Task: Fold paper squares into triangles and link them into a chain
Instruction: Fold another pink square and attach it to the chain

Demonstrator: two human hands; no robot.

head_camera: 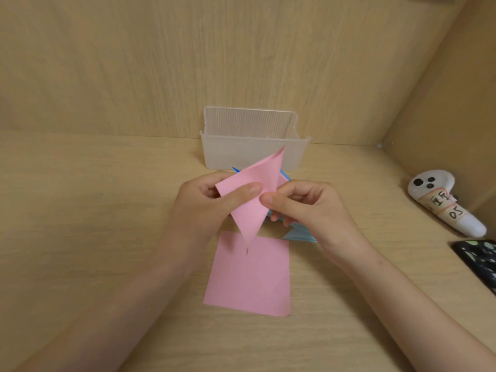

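A pink paper folded into a triangle [255,189] is held up above the desk, one tip pointing down and one up. My left hand [206,202] pinches its left side, thumb on the front face. My right hand [308,208] pinches its right edge between thumb and curled fingers. A flat pink paper square [249,277] lies on the desk just below. Blue folded paper [298,233] peeks out under my right hand, and more blue shows behind the pink triangle; most of it is hidden.
A clear plastic box [252,146] stands behind the hands against the wooden back wall. A white controller with a handwritten label [442,202] lies at the right by the side wall. A dark phone [480,261] lies at the right edge.
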